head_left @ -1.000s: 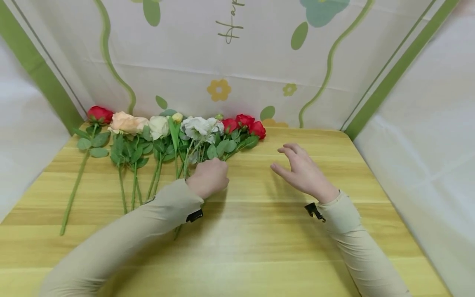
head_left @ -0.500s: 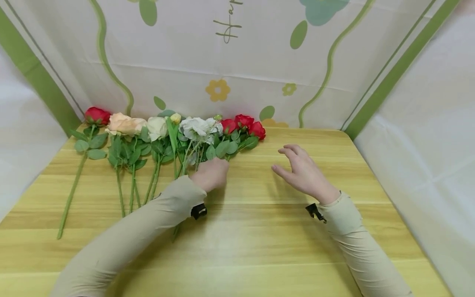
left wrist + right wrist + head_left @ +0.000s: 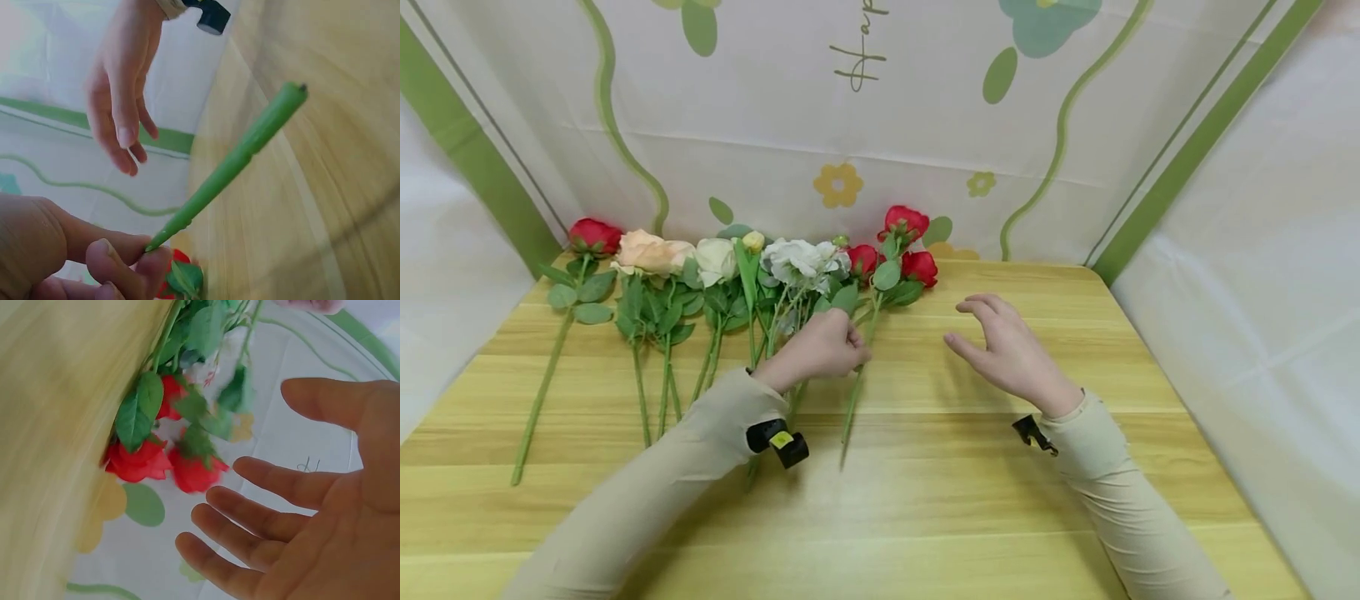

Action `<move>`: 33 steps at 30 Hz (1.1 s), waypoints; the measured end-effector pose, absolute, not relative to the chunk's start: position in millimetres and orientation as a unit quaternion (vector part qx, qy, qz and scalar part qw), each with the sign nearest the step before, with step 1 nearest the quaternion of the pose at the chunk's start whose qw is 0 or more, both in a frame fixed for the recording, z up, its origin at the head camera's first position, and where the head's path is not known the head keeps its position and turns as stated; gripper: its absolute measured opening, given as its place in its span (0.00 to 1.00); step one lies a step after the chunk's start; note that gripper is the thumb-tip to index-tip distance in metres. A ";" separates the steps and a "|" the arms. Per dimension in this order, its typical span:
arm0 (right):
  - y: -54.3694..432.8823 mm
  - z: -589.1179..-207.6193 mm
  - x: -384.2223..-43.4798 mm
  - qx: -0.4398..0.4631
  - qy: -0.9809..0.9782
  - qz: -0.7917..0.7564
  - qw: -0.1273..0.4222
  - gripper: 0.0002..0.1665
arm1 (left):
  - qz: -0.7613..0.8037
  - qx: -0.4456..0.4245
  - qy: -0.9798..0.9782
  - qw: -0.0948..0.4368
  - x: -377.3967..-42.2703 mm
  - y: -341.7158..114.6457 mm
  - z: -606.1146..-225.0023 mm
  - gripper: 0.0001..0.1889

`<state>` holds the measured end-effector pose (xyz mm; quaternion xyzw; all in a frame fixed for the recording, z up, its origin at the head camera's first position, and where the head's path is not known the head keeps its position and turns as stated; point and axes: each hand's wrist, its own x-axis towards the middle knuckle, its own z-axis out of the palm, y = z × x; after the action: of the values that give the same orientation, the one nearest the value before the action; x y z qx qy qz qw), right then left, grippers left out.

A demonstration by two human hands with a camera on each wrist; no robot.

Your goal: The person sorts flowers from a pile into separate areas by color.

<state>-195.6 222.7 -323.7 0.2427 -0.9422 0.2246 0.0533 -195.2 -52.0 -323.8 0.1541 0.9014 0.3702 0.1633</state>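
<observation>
My left hand (image 3: 820, 346) pinches the green stem of a red rose (image 3: 904, 222), raised a little off the table. In the left wrist view the stem (image 3: 231, 169) slants up from between thumb and fingers, its cut end free. Two more red roses (image 3: 920, 267) lie just behind and below it. To the right, my right hand (image 3: 1011, 350) hovers over the table with spread, slightly bent fingers and holds nothing. In the right wrist view its fingers (image 3: 250, 519) are apart from the lifted rose (image 3: 195, 472).
Along the table's back edge lie white flowers (image 3: 801, 260), a yellow bud (image 3: 754, 242), a cream rose (image 3: 717, 260), peach roses (image 3: 651, 250) and a red rose (image 3: 595, 236) at far left. A printed cloth (image 3: 760, 108) hangs behind the wooden table (image 3: 962, 500).
My left hand has lifted one red rose out of the right-hand group, its bloom now higher and its stem clear of the others. The right hand stays nearly still.
</observation>
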 end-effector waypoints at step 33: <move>196.6 -304.3 -161.7 0.166 -0.809 0.564 -0.005 0.15 | 0.550 0.244 0.798 0.037 -139.4 5.9 -330.6 0.04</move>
<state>-161.7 196.6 -304.3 0.1662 -0.8092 0.5636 -0.0049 -139.4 5.9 -330.6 0.2441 0.7978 0.5501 0.0373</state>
